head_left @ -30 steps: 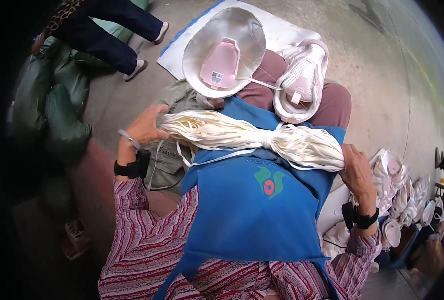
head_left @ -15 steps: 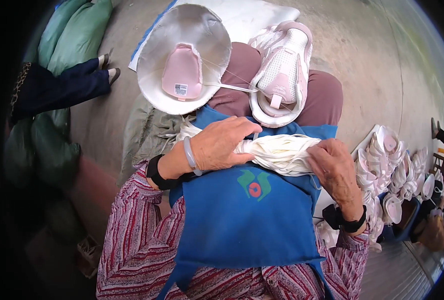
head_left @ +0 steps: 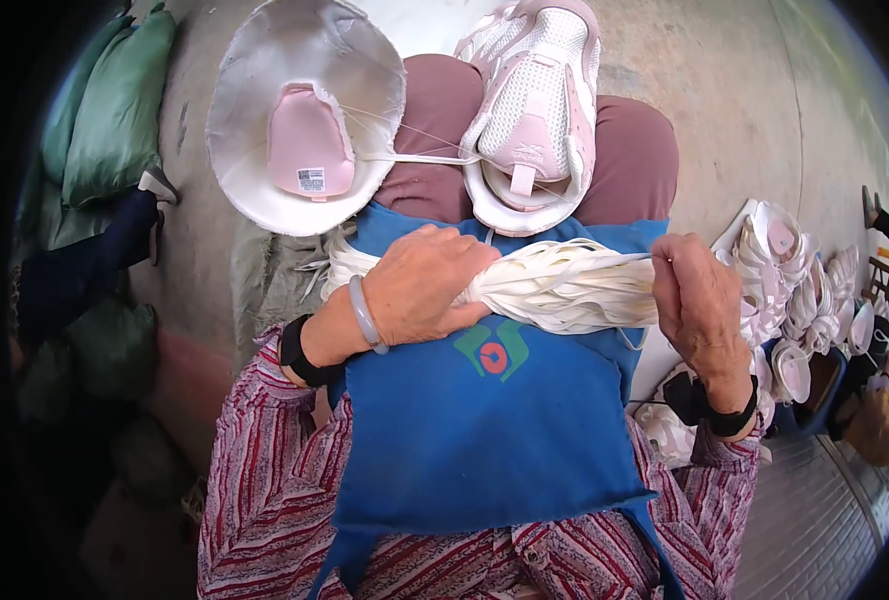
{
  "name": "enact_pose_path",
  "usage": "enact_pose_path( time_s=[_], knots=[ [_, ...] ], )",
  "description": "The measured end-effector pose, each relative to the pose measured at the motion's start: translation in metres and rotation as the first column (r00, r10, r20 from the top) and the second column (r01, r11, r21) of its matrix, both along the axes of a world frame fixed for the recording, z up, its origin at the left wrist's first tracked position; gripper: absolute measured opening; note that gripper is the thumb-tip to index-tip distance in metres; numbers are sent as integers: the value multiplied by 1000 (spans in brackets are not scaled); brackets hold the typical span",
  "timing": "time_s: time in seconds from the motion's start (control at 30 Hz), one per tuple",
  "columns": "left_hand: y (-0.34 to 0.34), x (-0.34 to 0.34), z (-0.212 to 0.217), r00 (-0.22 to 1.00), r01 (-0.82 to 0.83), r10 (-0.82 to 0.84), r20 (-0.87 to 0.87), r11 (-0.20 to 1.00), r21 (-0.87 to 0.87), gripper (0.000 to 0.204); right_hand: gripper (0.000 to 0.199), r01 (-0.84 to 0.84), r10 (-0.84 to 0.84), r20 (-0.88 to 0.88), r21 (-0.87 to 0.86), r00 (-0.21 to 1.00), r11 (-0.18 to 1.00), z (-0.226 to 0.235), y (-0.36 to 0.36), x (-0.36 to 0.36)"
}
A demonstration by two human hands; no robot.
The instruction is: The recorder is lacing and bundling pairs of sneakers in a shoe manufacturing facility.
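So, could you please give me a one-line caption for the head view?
Left hand and right hand grip a bundle of white laces over a blue apron, below a shoe.

Left hand (head_left: pixel 426 288): palm down, fingers curled into a closed grasp, wrist bent inward across the lap. Right hand (head_left: pixel 697 299): upright beside it, thumb and fingertips pinched together at top. Both forearms enter from below.

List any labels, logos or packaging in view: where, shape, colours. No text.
Label: small white rectangle with dark print, on the pink tongue inside the white shoe upper by the left knee.
Logo: green and red emblem, centre of the blue apron, just below the lace bundle.
Sacks: green, stacked on the floor at far left.
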State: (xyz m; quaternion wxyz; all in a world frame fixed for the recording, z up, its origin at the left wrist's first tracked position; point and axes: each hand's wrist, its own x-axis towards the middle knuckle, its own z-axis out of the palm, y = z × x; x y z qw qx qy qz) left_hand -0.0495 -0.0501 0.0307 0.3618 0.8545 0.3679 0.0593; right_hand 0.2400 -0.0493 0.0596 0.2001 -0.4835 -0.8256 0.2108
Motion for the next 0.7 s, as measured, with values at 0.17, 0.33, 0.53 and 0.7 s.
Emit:
enact_pose_path(
  time_s=[0.17,0.33,0.53,0.7],
  knots=[
    [-2,4,-1,1000,-5,5,7,999,48,42,7,117,-260,312,412,914,904,11,30,56],
    [-12,0,2,999,-30,32,-23,996,80,42,19,548,-782,210,608,586,574,11,51,193],
    [-10,-5,-1,998,-30,27,53,998,61,41,22,684,-727,649,636,-225,356,79,7,531],
    [6,-1,29,908,-226,272,317,958,-175,29,16,442,-565,653,367,504,819,115,-2,509]
  ],
)
